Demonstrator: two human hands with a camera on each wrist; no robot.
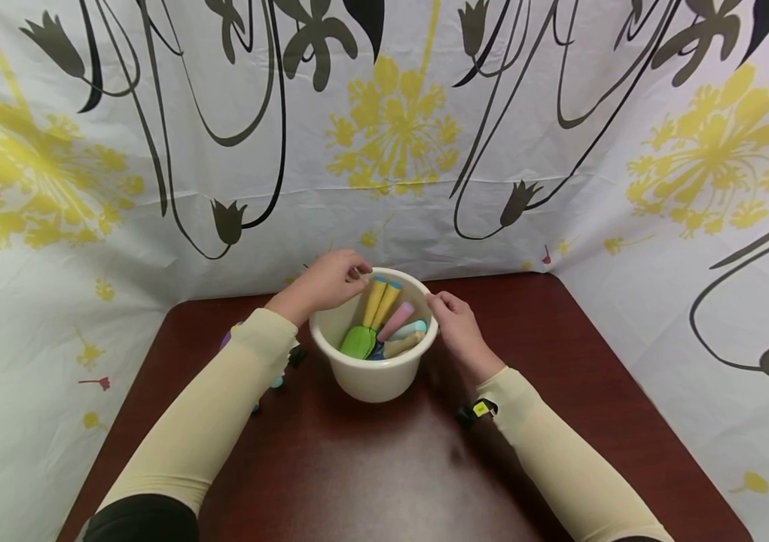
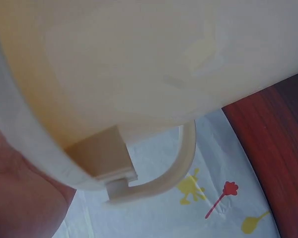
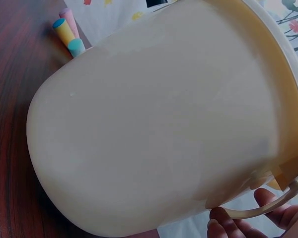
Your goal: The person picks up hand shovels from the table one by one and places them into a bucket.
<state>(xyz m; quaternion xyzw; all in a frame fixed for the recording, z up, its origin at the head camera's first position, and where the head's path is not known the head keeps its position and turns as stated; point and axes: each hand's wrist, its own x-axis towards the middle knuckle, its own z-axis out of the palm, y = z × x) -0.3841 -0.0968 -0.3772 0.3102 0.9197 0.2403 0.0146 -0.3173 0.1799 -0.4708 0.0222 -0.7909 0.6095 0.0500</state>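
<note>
A cream plastic bucket (image 1: 373,380) stands near the table's back edge. Inside it lean tools: a green-headed scoop (image 1: 358,342) beside two yellow handles (image 1: 381,302) with blue ends, a pink handle (image 1: 397,321), a pale blue handle (image 1: 407,331) and a tan handle (image 1: 403,345). My left hand (image 1: 334,280) pinches the bucket's rim at the far left with curled fingers. At the right side, my right hand (image 1: 457,325) holds the bucket; the right wrist view shows its fingers (image 3: 226,223) around the curved carrying handle (image 3: 258,212) below the rim.
More handles, pink (image 3: 68,21), yellow (image 3: 63,31) and teal (image 3: 75,47), lie on the dark red table (image 1: 370,467), left of the bucket and partly behind my left forearm. A flower-patterned cloth (image 1: 398,218) hangs around the table's back and sides.
</note>
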